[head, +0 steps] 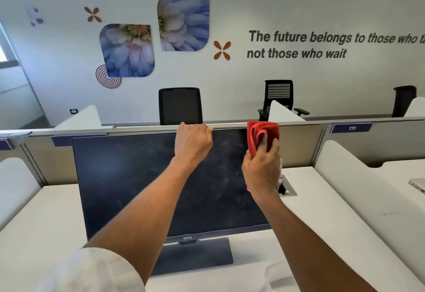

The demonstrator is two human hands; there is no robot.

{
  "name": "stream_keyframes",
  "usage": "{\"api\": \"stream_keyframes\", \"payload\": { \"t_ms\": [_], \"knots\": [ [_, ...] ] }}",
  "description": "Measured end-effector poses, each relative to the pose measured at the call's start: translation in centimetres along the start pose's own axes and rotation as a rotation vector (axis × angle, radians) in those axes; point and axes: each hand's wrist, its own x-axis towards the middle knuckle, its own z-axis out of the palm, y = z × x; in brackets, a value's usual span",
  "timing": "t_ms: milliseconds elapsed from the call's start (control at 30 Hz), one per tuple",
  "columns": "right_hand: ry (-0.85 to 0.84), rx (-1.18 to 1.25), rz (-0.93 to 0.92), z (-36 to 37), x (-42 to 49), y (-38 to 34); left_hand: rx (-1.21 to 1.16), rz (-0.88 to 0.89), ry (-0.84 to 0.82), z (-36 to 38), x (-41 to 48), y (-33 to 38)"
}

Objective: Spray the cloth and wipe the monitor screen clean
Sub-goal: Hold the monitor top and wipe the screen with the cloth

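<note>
Monitor (128, 183): dark screen, switched off, smudged and dusty across the right half, standing on its flat grey base (197, 255) at the middle of my white desk (46, 222). My left hand (192, 141): fingers curled over the monitor's top edge near its middle, gripping the frame. My right hand (262, 167): closed around a bunched red cloth (259, 135), held against the screen's upper right corner, the cloth rising above the top edge. Sleeve (92, 271): white, rolled at my left elbow; right forearm bare. Partition (299, 144): beige panel with a grey rail behind the monitor, carrying a purple tag marked 111 to the right. Cable hatch (287, 188): open cut-out in the desk, just right of the screen. Laptop (417, 184): closed, silver, on the neighbouring desk at far right. Chairs (180, 105): black, three, beyond the partition. Wall (276, 4): white, with flower prints and a lettered motto.
</note>
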Motion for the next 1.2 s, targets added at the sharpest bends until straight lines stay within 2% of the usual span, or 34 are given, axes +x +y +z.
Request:
{"api": "stream_keyframes", "payload": {
  "t_ms": [133, 267, 400, 533, 767, 900, 1100, 1200],
  "knots": [
    [-0.088, -0.145, -0.096, 1.3, -0.1, -0.3, -0.06, -0.028, 0.094, 0.4, -0.2, 0.1],
    [-0.155, -0.127, -0.174, 2.4, -0.3, 0.6, -0.057, -0.06, 0.094, 0.9, 0.2, 0.4],
    [-0.125, -0.122, -0.224, 2.5, -1.0, -0.3, -0.05, -0.124, 0.064, 1.1, 0.8, 0.9],
    [-0.114, -0.119, -0.366, 3.1, -2.7, -2.9, -0.057, -0.162, 0.033, 0.8, 1.4, 1.0],
    [-0.04, -0.084, -0.476, 4.1, -2.4, -4.1, -0.116, -0.133, 0.014, 0.1, 1.5, 0.5],
    [-0.03, -0.028, -0.402, 4.0, -0.7, -2.5, -0.161, -0.079, -0.014, 0.1, 1.5, 0.1],
    [-0.023, -0.011, -0.064, 3.1, 2.2, 2.8, -0.157, -0.061, -0.022, 0.2, 1.2, 0.1],
    [-0.035, -0.023, -0.016, 3.1, 2.7, 3.9, -0.143, -0.057, -0.034, 0.4, 1.4, 0.3]
  ]
}}
